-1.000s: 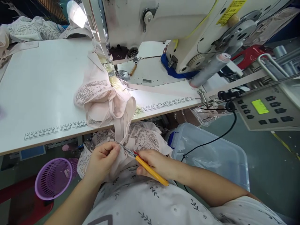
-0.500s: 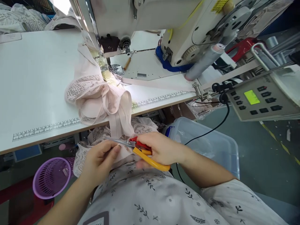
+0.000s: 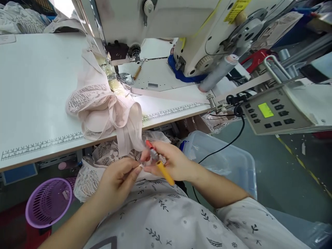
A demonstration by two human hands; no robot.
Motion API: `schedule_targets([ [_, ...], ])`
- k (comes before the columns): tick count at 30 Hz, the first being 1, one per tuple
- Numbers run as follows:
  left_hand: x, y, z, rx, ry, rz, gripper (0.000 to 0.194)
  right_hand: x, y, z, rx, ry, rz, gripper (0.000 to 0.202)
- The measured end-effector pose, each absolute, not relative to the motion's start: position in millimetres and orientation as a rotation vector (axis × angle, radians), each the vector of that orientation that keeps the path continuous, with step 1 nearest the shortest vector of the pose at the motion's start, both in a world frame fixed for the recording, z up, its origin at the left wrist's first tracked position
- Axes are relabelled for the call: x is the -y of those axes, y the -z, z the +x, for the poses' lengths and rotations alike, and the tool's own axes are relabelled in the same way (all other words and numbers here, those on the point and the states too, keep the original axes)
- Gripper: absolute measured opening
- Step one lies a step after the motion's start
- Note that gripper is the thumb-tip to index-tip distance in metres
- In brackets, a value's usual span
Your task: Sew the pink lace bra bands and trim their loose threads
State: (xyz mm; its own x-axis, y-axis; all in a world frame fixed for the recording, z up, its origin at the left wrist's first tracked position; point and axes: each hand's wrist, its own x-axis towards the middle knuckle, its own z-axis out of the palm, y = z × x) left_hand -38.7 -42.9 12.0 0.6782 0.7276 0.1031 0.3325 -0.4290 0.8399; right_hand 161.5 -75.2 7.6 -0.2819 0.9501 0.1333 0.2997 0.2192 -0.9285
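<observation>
My only view looks forward and steeply down from the person's head, close above the lap and the near edge of the table (image 3: 33, 100).

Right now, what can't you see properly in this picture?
All in the head view:
Blades of the cutters: blurred, lost beside the right hand.
Pale bit in the left hand: mostly covered by fingertips.
Top of the sewing machine: cut off by the upper edge.
Words on the yellow label: too small.
</observation>
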Motion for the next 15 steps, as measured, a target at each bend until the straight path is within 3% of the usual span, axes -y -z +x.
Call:
schedule_targets([
  [8,42,-9,-37,-0.883,-0.422,2.059,0.028,71,-4,148,1.668,-1.219,-1.221,0.015],
  [15,29,9,-70,-0.895,-0.084,2.406,0.031,81,-9,182,1.566,-1.057,-1.353,0.010],
])
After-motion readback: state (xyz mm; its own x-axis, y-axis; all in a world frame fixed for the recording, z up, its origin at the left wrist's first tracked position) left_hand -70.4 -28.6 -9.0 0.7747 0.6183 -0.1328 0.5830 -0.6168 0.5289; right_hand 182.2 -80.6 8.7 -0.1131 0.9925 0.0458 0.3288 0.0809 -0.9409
